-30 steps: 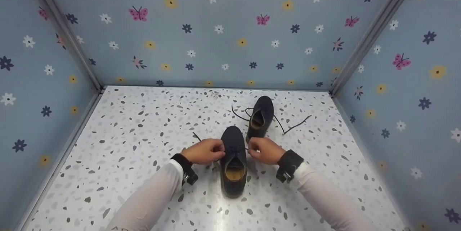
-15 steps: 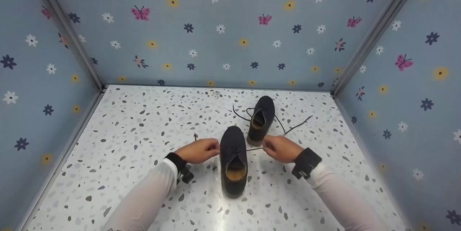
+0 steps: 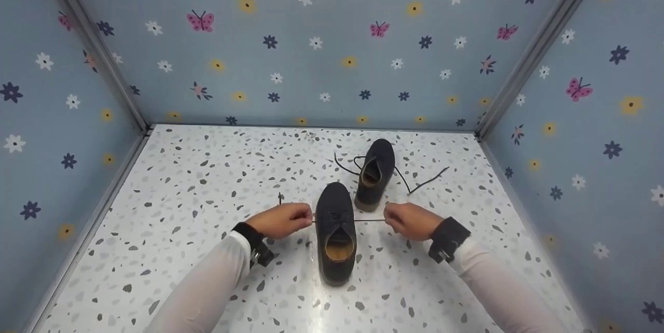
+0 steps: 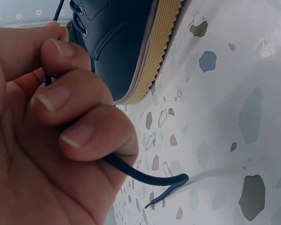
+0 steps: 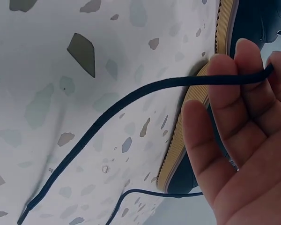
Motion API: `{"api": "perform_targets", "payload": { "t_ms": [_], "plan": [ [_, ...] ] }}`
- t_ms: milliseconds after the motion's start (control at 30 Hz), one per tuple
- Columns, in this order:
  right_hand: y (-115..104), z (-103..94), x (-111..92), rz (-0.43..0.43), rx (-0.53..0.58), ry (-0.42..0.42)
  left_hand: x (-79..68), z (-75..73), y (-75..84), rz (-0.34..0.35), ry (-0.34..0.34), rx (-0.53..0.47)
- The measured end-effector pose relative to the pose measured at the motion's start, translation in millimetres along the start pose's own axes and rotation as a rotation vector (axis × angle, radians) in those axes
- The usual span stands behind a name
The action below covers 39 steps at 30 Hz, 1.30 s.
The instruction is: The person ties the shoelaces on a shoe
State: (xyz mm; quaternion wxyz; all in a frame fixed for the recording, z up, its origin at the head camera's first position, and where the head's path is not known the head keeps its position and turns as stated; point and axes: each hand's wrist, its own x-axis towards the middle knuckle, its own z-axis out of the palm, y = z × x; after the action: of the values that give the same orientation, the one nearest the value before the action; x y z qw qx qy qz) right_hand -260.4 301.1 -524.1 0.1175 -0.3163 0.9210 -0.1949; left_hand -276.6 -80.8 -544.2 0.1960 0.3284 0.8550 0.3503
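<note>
A dark navy lace-up shoe (image 3: 333, 199) with a tan lining stands upright on the speckled floor, toe pointing away from me. At its left side my left hand (image 3: 282, 220) grips one end of its shoelace (image 4: 147, 178); the tail hangs out past the curled fingers and bends on the floor. On the other side my right hand (image 3: 414, 221) pinches the opposite end of the lace (image 3: 369, 220), stretched straight and level from the shoe. In the right wrist view the loose lace tail (image 5: 103, 117) curves away from thumb and fingers. The eyelets sit closely drawn together.
A second matching shoe (image 3: 382, 152) stands just beyond and right of the first, its untied laces (image 3: 428, 179) spread on both sides. Blue flowered panels (image 3: 321, 58) enclose the white speckled floor (image 3: 207, 167) at the back, left and right.
My right hand has moved away from the shoe to the right, drawing the lace out straight. My left hand has shifted slightly left. Both shoes have stayed in place.
</note>
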Motion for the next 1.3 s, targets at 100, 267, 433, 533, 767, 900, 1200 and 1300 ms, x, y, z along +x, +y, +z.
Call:
{"api": "perform_targets", "payload": {
  "t_ms": [100,267,433,533,767,900,1200,1300],
  "plan": [
    [-0.2,-0.5,-1.0,0.013,0.012,0.007,1.2,-0.5,0.0,-0.001,0.012,-0.018],
    [3.8,-5.5,-4.1,0.015,0.001,0.026,2.6,-4.9,1.0,-0.023,0.053,-0.052],
    [9.3,-14.8,-6.6,0.015,-0.026,0.047,3.3,-9.7,2.6,-0.039,0.065,-0.057],
    [12.4,-21.3,-8.8,0.035,-0.03,0.056,4.0,-13.3,4.5,-0.045,0.054,-0.034],
    [16.6,-34.4,-13.7,0.071,-0.008,0.074,3.7,-18.7,6.9,-0.027,0.053,0.023],
    [15.7,-39.5,-14.8,0.092,0.007,0.07,3.0,-19.4,8.8,-0.001,0.071,0.067],
    [14.5,-49.7,-16.2,0.093,-0.021,0.107,5.8,-14.8,17.6,0.007,0.254,0.2],
    [13.3,-55.8,-17.2,0.096,-0.02,0.138,6.2,-13.0,21.2,-0.034,0.301,0.167]
  ]
}}
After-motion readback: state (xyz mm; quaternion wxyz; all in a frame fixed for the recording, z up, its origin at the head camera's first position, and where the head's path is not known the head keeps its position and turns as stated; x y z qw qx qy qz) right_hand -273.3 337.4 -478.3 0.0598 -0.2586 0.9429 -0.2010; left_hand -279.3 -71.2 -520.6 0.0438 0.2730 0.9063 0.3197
